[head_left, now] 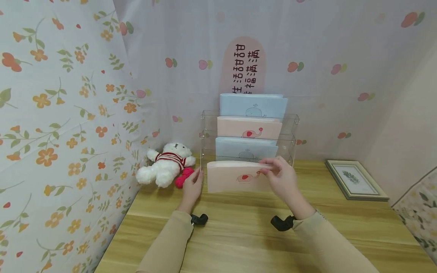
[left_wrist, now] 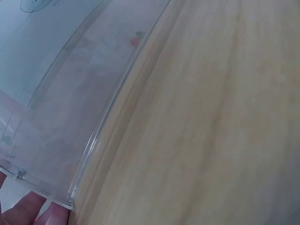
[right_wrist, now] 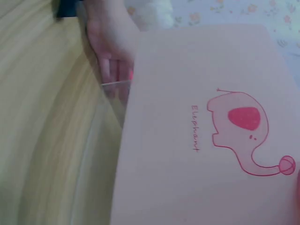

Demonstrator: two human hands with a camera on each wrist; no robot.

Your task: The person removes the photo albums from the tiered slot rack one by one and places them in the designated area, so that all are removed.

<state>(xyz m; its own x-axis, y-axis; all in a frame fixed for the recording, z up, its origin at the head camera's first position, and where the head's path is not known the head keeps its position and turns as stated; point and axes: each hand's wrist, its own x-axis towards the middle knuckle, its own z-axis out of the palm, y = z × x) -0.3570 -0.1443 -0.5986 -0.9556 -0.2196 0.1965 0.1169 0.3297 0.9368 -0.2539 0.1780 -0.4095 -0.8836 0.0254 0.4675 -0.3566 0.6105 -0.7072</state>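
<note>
Pinching a pale pink booklet (head_left: 223,179) with a red-eared elephant, right hand (head_left: 284,177); left hand (head_left: 192,185) straight-fingered against clear rack (left_wrist: 70,103).

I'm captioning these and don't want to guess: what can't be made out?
Head: lowest characters of the wall lettering, hidden behind the rear blue booklet.
Head: what the red object is; too small, partly behind the left hand.
Left wrist: the whole drawing, cut off by the top edge.
Right wrist: the rest of the pink booklet, cut off below.
</note>
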